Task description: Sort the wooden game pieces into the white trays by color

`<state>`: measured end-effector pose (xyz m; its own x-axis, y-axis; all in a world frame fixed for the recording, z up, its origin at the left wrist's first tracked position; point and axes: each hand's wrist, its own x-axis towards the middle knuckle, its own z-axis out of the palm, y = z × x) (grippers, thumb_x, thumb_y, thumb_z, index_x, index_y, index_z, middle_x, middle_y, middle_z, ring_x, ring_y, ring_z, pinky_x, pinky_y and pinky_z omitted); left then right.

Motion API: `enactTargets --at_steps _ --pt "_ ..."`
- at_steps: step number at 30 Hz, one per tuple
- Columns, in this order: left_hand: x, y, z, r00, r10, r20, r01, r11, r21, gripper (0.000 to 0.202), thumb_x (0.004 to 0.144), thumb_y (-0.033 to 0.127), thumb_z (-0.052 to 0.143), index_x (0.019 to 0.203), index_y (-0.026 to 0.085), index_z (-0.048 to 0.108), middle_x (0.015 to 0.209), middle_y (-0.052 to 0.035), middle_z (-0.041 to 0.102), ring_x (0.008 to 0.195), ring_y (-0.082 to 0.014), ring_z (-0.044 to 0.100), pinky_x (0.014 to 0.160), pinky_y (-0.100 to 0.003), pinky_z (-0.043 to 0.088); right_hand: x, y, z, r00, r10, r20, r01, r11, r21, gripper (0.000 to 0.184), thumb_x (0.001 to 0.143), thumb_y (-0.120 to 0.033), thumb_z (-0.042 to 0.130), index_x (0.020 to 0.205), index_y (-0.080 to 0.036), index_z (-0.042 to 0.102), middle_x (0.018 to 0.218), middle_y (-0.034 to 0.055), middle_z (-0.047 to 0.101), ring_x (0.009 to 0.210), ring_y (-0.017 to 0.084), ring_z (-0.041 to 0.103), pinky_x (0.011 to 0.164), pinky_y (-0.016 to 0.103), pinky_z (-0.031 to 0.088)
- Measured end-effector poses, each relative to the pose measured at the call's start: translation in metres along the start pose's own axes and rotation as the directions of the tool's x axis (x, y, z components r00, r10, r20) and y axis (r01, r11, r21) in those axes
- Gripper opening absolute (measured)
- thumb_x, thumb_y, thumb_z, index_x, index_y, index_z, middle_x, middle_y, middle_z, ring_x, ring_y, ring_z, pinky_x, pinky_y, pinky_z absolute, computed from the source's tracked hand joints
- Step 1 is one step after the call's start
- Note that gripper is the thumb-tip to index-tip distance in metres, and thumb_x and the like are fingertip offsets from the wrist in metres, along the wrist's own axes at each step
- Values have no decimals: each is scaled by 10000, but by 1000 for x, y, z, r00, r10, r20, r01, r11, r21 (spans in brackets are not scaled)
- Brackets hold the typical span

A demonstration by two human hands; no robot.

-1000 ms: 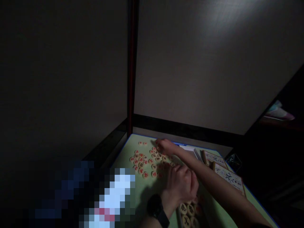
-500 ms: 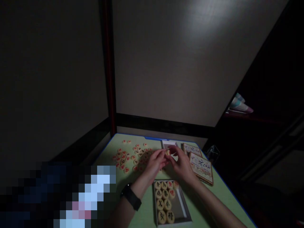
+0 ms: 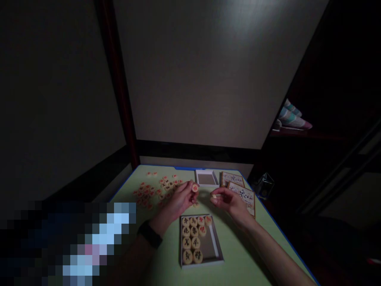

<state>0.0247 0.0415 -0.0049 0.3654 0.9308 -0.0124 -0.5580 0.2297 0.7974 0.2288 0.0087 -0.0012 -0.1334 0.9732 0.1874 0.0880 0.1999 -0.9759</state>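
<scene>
Between the fingers of my left hand [image 3: 182, 198] is a round Chinese chess piece [image 3: 195, 188] with a red character facing me. My right hand [image 3: 230, 202] pinches another pale chess piece [image 3: 214, 196], its marking not readable. The two hands are apart, above the far side of an open box [image 3: 212, 250]. Black-marked pieces [image 3: 187, 243] fill the box's two left columns, and a few red-marked pieces [image 3: 202, 230] lie towards its upper right. Loose chess pieces [image 3: 145, 190], mostly red, are scattered on the table left of my left hand, which partly hides some.
The green table [image 3: 235, 264] has a blue edge. A second shallow box [image 3: 206, 178] stands at the back. Two printed box lids [image 3: 242, 194] overlap at the right. A transparent container [image 3: 264, 186] is beyond the right edge. Walls [image 3: 193, 87] rise behind the table.
My hands have moved apart, my right hand going right with a piece. The red-marked piece in my left hand now shows. The whole view has shifted slightly.
</scene>
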Motion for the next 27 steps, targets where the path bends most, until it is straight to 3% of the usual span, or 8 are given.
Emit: enactTargets --at_steps 2,5,7,10,13,20,24,27 --pt "0 0 0 1000 -9 -23 9 1000 27 475 641 526 854 782 159 588 721 25 570 626 -72 529 561 -184 390 -6 -7 2 987 19 160 -17 1000 -18 333 707 -415 795 871 -167 648 671 -18 602 614 129 535 589 266 416" --pt "-2 2 0 998 -42 -42 45 995 87 506 669 595 805 768 157 573 680 26 564 582 -67 512 507 -175 349 -14 -20 4 932 23 362 18 994 -111 239 722 -320 785 855 -163 664 743 -5 631 685 138 574 642 267 448" --pt "-3 3 0 998 -48 -35 52 993 110 492 687 586 798 781 157 575 692 22 576 578 -63 514 503 -173 339 -20 -26 5 905 14 425 95 968 -232 187 709 -220 786 848 -165 673 799 9 666 739 147 599 692 271 463" --pt "-4 4 0 1000 -23 -16 25 993 113 459 646 486 863 832 159 600 763 7 614 641 -71 552 570 -178 388 -25 -31 6 868 -22 495 274 854 -442 201 654 -73 784 792 -173 677 814 6 687 792 159 609 750 271 451" --pt "-5 3 0 1000 4 -1 -4 993 118 446 592 355 912 876 167 625 811 -1 636 690 -82 569 632 -192 417 -28 -31 8 818 -22 575 375 778 -505 240 631 26 720 749 -174 662 788 -5 666 776 150 605 716 242 437" --pt "-8 6 0 999 34 10 -35 984 173 428 597 267 898 949 180 671 929 -33 662 782 -114 607 669 -206 427 -34 -32 16 781 28 624 431 699 -571 259 620 68 602 719 -168 640 817 4 621 738 133 588 654 206 413" --pt "-7 6 1 999 48 21 -51 976 210 407 611 268 884 952 160 691 926 -51 664 791 -130 612 654 -214 416 -36 -34 18 795 20 606 451 649 -613 254 617 49 595 739 -173 615 879 20 617 765 137 583 675 211 408" --pt "-5 4 0 998 56 17 -58 973 223 408 597 265 891 938 152 696 904 -49 669 782 -131 613 655 -219 420 -39 -37 20 825 17 565 465 546 -697 195 668 -8 588 758 -180 597 849 19 621 726 139 569 638 229 368"
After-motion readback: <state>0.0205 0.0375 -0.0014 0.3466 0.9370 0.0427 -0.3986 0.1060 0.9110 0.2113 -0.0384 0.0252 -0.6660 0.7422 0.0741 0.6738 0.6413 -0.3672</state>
